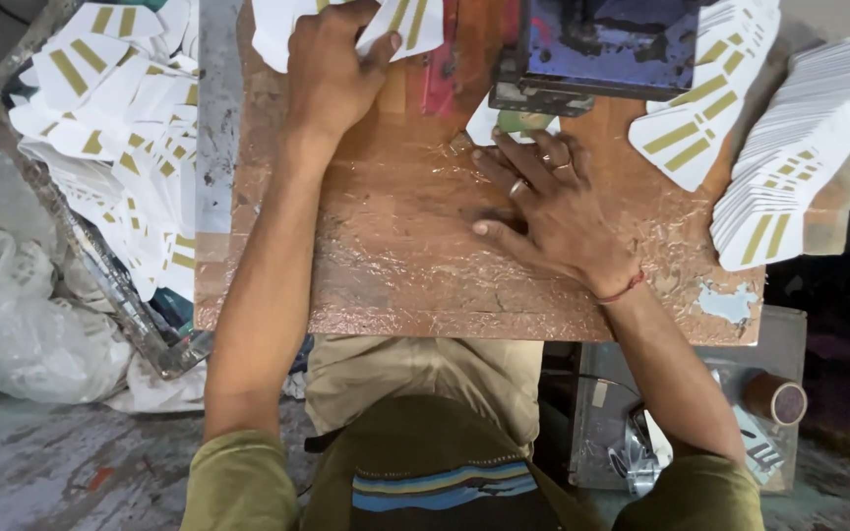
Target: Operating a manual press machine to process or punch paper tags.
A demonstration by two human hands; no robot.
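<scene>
1. Fingers of the right hand (553,202) lie flat and spread on the foil-wrapped board (395,265), fingertips pinning a white card (489,123) at the foot of the dark press (612,49).
2. Left hand (332,69) pinches a gold-striped card (400,22) between thumb and fingers at the board's far edge.
3. Stacks of striped cards (789,157) fan out on the right; a loose heap (115,128) fills the tray on the left.

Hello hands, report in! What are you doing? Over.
Left hand pinching a white striped card. Right hand flat on wooden board, fingertips holding card under press. Nothing blocking.
</scene>
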